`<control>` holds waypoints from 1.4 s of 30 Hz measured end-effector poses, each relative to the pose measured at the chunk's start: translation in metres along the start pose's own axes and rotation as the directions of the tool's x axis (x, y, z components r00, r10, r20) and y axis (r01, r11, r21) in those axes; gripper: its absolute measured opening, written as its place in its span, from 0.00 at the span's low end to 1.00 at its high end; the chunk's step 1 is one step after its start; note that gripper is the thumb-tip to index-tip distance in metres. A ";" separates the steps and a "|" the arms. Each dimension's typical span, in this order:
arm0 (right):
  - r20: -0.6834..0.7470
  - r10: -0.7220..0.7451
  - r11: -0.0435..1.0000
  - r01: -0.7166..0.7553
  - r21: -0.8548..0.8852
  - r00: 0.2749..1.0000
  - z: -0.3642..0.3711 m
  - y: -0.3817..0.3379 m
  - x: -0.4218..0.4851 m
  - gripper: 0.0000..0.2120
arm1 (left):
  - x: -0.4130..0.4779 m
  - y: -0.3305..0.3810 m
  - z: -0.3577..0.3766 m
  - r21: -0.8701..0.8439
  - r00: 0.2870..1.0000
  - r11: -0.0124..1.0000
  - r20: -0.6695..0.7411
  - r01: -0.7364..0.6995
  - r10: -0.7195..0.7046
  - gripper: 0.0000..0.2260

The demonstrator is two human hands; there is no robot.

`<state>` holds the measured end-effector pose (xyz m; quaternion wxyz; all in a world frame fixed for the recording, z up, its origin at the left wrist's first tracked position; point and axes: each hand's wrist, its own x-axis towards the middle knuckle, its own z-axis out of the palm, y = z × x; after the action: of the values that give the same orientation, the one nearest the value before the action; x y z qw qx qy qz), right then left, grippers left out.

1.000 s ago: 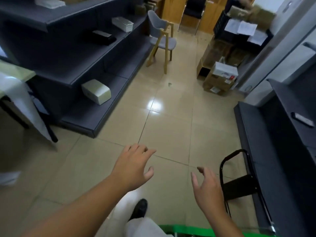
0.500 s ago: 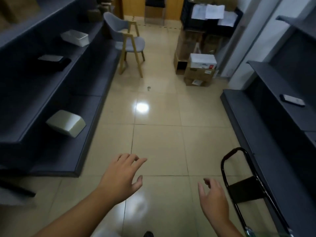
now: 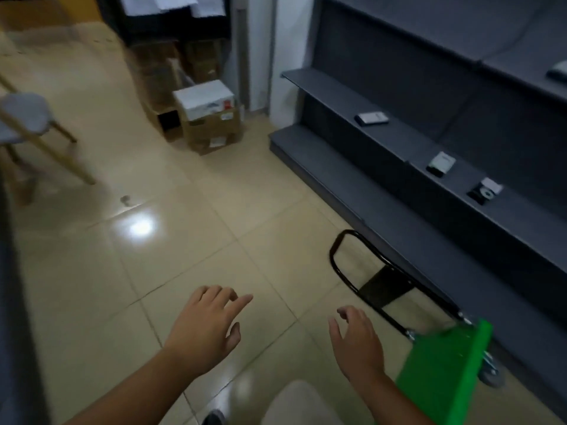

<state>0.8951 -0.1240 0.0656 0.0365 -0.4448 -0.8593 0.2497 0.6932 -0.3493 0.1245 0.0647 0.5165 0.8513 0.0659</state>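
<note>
Looking down at two bare hands over shiny beige floor tiles (image 3: 184, 240), gripping nothing. Holding the left hand (image 3: 205, 329) out in front, fingers loose and spread, thumb tucked low, touching nothing. Hanging the right hand (image 3: 357, 342) just left of the folding trolley (image 3: 445, 363), slack and wide, fingers a bit bent, no contact with it. Spotting that trolley near the right edge: green platform at the near end, black loop handle (image 3: 349, 232) reaching toward the far side, right beside the bottom ledge of the grey shelving (image 3: 399, 191). Noticing three small flat gadgets on the middle shelf, well apart: a dark one (image 3: 371, 118), a pale one (image 3: 441, 163), a black-and-white one (image 3: 484, 191). Trying to read labels, no luck: white box (image 3: 204, 98) with a red mark sitting on a brown carton (image 3: 214, 130) by the far wall, stickers too blurred to make out. Catching a grey chair (image 3: 24, 115) with wooden legs at far left.
</note>
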 end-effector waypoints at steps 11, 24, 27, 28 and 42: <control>-0.080 0.397 0.908 -0.378 0.184 0.914 0.050 0.059 0.183 0.13 | 0.307 0.018 0.089 0.062 0.879 0.895 0.233 -0.441 0.417 0.24; 0.071 0.624 0.743 -0.618 0.258 0.779 0.199 0.154 0.412 0.16 | 0.583 0.012 0.355 0.034 0.748 0.861 0.514 -0.507 0.420 0.29; 0.084 0.673 0.676 -0.657 0.332 0.735 0.252 0.178 0.461 0.16 | 0.634 0.010 0.426 0.061 0.768 0.891 0.536 -0.450 0.351 0.33; 0.097 0.680 0.659 -0.664 0.354 0.727 0.267 0.183 0.475 0.17 | 0.647 0.009 0.443 0.057 0.783 0.916 0.541 -0.398 0.306 0.35; 0.277 0.705 0.492 -0.731 0.473 0.653 0.359 0.222 0.530 0.32 | 0.711 0.050 0.547 -0.524 0.764 0.851 0.539 -0.025 0.354 0.15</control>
<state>0.6395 0.2546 -0.4347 0.0347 -0.7251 -0.4867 0.4860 0.5089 0.3297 -0.4344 0.4601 0.5619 0.6783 0.1115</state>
